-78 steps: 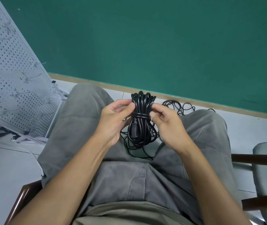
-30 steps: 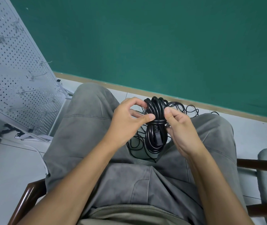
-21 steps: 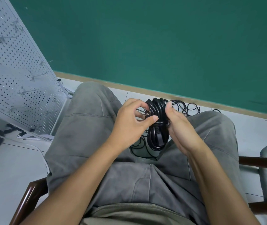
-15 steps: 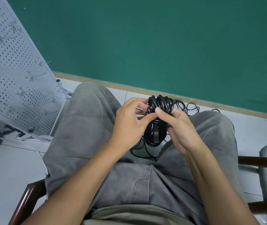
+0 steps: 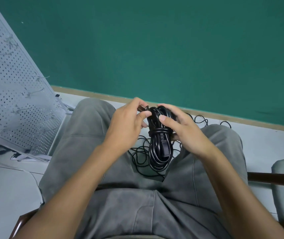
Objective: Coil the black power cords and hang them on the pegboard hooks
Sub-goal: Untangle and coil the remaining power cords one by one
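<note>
Above the lap, left hand point(image 5: 125, 125) and right hand point(image 5: 183, 128) grip the coiled cord point(image 5: 159, 144).

A pale grey tiled floor point(image 5: 262, 145) spreads out below my knees and meets a green wall along a tan baseboard point(image 5: 103, 96). Loose black cords point(image 5: 143, 156) lie tangled on the tiles between my legs, with more loops point(image 5: 200, 120) showing near the baseboard past my right knee. To my left, the white metal foot point(image 5: 26, 157) of a perforated pegboard point(image 5: 8, 100) stands on the floor. The dark wooden chair point(image 5: 274, 177) I sit on rests here too.
</note>
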A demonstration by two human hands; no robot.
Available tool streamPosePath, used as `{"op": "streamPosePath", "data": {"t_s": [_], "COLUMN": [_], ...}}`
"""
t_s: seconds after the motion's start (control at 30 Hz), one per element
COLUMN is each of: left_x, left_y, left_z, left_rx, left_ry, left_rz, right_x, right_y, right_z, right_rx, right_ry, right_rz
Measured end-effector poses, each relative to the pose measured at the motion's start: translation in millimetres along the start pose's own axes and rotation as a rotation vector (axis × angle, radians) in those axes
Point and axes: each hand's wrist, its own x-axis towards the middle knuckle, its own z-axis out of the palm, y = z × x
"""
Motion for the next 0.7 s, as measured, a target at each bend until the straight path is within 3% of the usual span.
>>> {"op": "streamPosePath", "data": {"t_s": [0.13,0.27,0.37,0.57,0.7], "left_x": [21,53,91,173,215], "left_y": [-3,-1,-6,-60,-113], "left_z": [-4,-8,-14,-39,-59], "left_rx": [0.077,-0.14,-0.188,0.024,0.188], "left_ry": [-0.008,-0.021,0.076,0.274,0.334], "left_rz": [0.059,0.055,0.039,-0.118,-0.265], "right_x": [18,48,84,166,223], "right_y": [-14,-23,-37,-47,-38], "right_z": [-15,-25,-25,-28,-22], "right_rx": [0.016,0.094,0.093,-0.049,-0.16], "right_ry": [-0.095,-0.136,-0.123,-0.007,-0.027], "right_rz": [0.025,0.043,0.01,-0.029,0.002]}}
